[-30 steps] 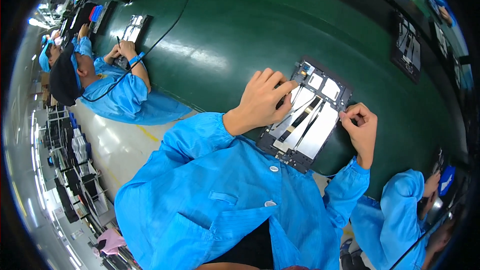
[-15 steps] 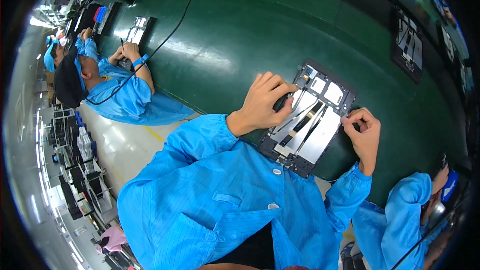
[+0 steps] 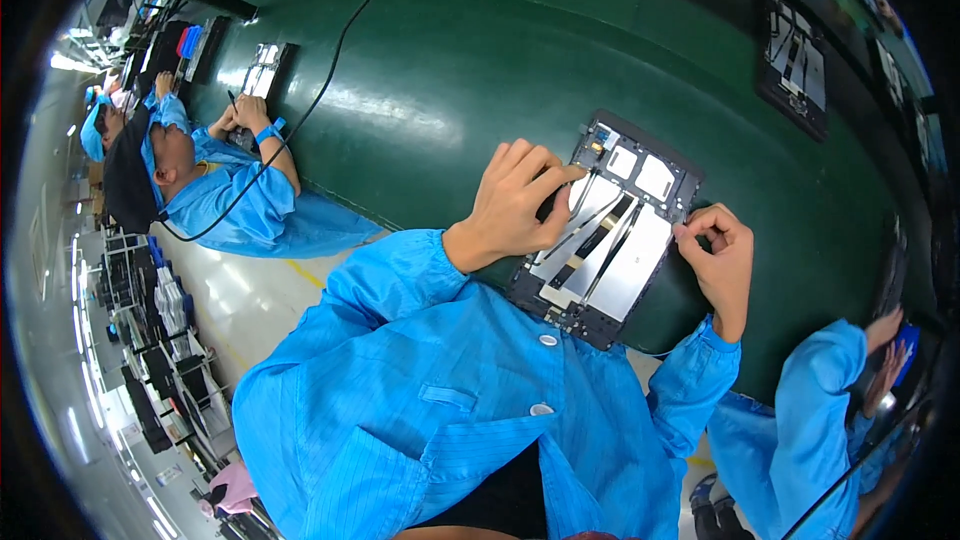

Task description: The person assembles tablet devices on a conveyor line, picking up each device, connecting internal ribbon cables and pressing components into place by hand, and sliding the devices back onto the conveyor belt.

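Observation:
A tablet (image 3: 637,258) with its back off lies slanted on the green bench in front of me. Silver plates, black cables and a dark frame show inside it. My left hand (image 3: 512,202) is at its upper left edge, fingers bent, the index fingertip on the frame and the thumb lower along the side. With thumb and index finger together, my right hand (image 3: 722,252) grips the tablet's right edge. Whether either hand also holds some small part is too fine to see.
Another opened tablet (image 3: 795,65) lies at the far right of the green bench (image 3: 480,70). A black cable (image 3: 345,40) hangs across the left side. A co-worker in blue (image 3: 225,195) handles a device at the left; another blue sleeve (image 3: 815,390) is at the right.
The whole view has shifted slightly. Both my hands stay at the tablet's edges in nearly the same places. At the right, the co-worker's hands have moved apart around a blue thing.

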Tool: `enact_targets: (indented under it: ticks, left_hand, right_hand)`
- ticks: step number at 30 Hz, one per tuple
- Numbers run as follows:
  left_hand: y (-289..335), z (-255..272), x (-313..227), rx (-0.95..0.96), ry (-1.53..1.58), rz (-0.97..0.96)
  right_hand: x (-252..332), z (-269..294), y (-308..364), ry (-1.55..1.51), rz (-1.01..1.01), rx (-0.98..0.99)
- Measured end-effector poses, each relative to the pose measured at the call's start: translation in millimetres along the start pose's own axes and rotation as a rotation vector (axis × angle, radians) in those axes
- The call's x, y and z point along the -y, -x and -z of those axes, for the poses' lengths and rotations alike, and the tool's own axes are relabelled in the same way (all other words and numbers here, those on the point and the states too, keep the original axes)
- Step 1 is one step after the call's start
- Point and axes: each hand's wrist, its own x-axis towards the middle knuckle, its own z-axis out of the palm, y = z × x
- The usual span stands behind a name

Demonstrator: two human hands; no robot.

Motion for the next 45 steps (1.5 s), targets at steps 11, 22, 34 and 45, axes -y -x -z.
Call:
enact_targets:
  ticks: [11, 22, 34, 45]
  left_hand:
    - [-12, 5, 0, 0.077, -0.012, -0.048]
    - [-17, -32, -50, 0.248, 0.031, -0.167]
    - [-16, -37, -50, 0.242, 0.030, -0.185]
    - [-18, -39, -47, 0.228, 0.019, -0.216]
  right_hand:
    - [1, 0, 1, -0.009, -0.028, -0.014]
    - [0, -1, 0, -0.004, -0.009, -0.016]
    - [1, -1, 1, 0.015, -0.021, -0.027]
    - [0, 0, -1, 0.038, -0.024, -0.017]
